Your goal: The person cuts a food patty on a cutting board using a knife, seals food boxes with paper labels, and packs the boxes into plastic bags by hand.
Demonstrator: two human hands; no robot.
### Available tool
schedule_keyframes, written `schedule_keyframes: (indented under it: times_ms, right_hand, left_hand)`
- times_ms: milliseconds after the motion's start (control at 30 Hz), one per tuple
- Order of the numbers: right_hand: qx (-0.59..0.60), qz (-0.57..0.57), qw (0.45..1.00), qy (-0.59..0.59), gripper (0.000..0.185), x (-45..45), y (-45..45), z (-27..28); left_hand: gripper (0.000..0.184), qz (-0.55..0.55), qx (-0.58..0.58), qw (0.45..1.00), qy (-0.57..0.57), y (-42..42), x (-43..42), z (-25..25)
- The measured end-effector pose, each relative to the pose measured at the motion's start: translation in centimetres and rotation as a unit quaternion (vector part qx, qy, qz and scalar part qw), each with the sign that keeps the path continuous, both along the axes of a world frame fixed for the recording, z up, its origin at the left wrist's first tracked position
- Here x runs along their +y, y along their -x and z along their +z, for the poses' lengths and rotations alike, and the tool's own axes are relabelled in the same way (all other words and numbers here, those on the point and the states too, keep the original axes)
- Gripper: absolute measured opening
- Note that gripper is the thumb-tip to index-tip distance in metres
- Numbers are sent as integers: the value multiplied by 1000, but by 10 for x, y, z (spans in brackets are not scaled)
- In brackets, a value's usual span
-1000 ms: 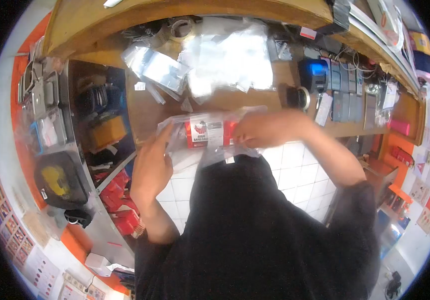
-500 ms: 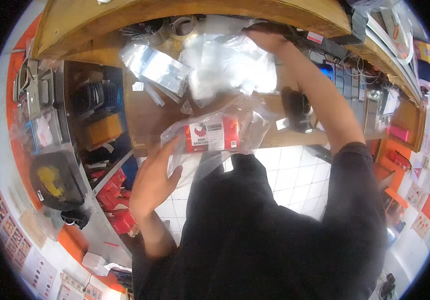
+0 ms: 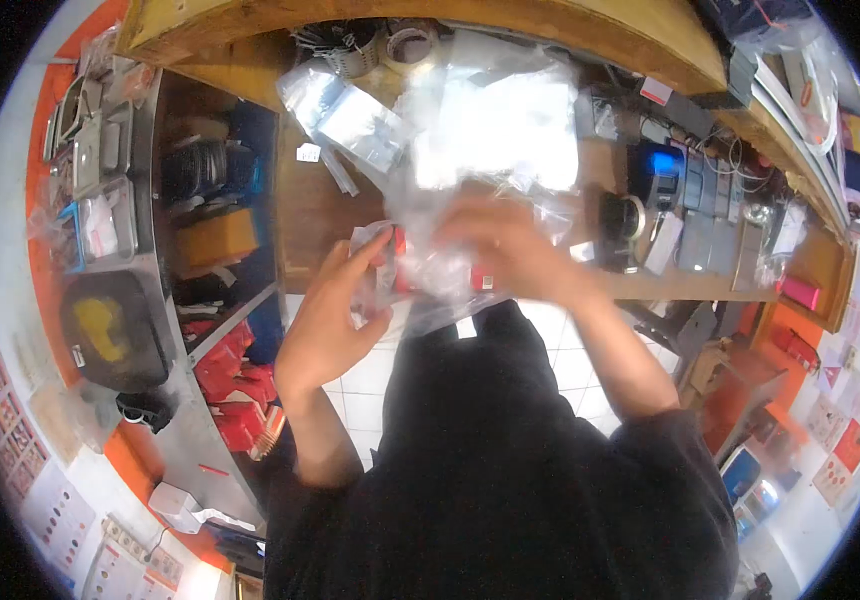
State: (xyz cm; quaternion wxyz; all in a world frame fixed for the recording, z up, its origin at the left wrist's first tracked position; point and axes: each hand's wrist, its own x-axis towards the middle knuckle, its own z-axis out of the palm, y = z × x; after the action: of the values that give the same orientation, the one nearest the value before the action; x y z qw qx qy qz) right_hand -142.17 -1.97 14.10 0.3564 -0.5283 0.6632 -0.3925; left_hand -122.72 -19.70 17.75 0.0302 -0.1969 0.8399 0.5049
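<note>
My left hand (image 3: 335, 315) curls its fingers and thumb round the left end of a clear plastic bag (image 3: 445, 318) with a red package (image 3: 488, 276) inside. Clear plastic covers most of the package, leaving only red edges and a small code at its right end visible. My right hand (image 3: 515, 255) lies over the right part of the bag, its fingers smeared by motion. A crumpled stretch of clear plastic (image 3: 435, 262) sits under those fingers; I cannot tell whether they grip it. Just beyond lies a pile of clear bags (image 3: 500, 130) on the wooden table (image 3: 310, 230).
Flat silvery packets (image 3: 360, 125), a tape roll (image 3: 410, 48) and a basket of dark utensils (image 3: 350, 55) stand at the table's back. A dark device with a blue screen (image 3: 658, 170) is to the right. A wooden shelf edge (image 3: 250, 30) overhangs the far side.
My right hand has come from the far back of the table to the bag near my body. My left hand has shifted slightly up and right. Plastic now hides the package's printed label.
</note>
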Motion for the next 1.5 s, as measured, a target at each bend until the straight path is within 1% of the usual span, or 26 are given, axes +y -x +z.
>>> schedule_keyframes:
  times_ms: [67,100,200,300,400,467,500,533,600,633,667,700,733,767,800,867,900,967,1033,1100,1167,1233,1267,1300,1367,1500]
  right_hand:
    - [161,88,965,-189,35,6,-47,-50]
    - [162,83,965,-186,35,17,-65,-62]
    - [385,120,855,-327,41,39,-98,-66]
    - [408,86,845,-334,33,40,-92,-20]
    - [431,233,789,-370,26,40,-79,26]
    - [461,234,736,-437,21,47,-80,35]
    - [462,233,736,-436,21,50,-75,43]
    - [397,192,811,-385,20,54,-66,53]
    - [329,138,870,-339,19,63,-44,73]
    - [335,153,905,-214,21,66,-29,82]
    - [334,168,924,-85,23,71,-16,84]
    - [333,161,924,-94,23,81,-2,78]
    - [244,-2,970,-12,29,95,12,65]
    - [147,-165,973,70,35,111,24,52]
    - [49,-222,972,-63,55,130,32,39]
    - [191,-156,963,-111,76,153,27,-30]
    - [88,-178,977,-71,84,154,7,-67]
    - [-14,-208,978,-28,94,123,-26,-114]
    - [-18,-248,968,18,88,80,-60,-141]
    - [52,-236,970,19,73,67,-81,-178]
    - [128,-208,970,-1,62,64,-80,-190]
    - [-20,-259,966,19,50,61,-78,-178]
    - [-17,-262,965,18,50,57,-81,-183]
    - [5,-278,960,45,50,50,-85,-191]
    - [30,-297,952,70,50,42,-96,-189]
    - [123,-203,970,-60,46,37,-112,-138]
  left_hand:
    - [63,-15,-21,1000,-11,-4,0,7]
    - [62,-24,-39,999,-25,-5,0,9]
    - [60,-58,-50,997,5,-11,4,11]
    - [55,-32,-23,999,2,-16,13,10]
    - [49,-7,41,997,70,-24,18,0]
    - [47,39,-10,997,69,-18,22,22]
    - [45,84,-62,992,67,-16,23,30]
    - [45,84,-59,992,67,-17,24,30]
    - [43,145,37,989,13,-17,24,28]
    - [58,123,-5,992,9,-20,20,33]
    - [58,114,-2,993,3,-23,14,34]
    - [73,80,23,994,68,-28,5,33]
    - [88,46,48,989,132,-34,-6,29]
    - [123,9,-5,989,146,-48,-22,15]
    - [123,1,-8,990,139,-53,-32,-11]
    - [139,-64,-19,968,242,-56,-32,-87]
    - [140,-49,10,985,166,-56,-15,-129]
    - [130,0,70,997,43,-26,23,-167]
    - [119,30,95,995,-10,-10,51,-190]
    - [106,-71,98,958,259,-29,64,-243]
    - [94,-166,110,836,511,-29,73,-275]
    - [71,-100,40,971,215,-25,84,-258]
    - [61,-34,13,996,78,-18,91,-241]
    - [61,-109,-51,985,125,-12,94,-219]
    - [55,-85,-42,991,98,-10,99,-223]
    - [43,-10,31,996,80,1,104,-232]
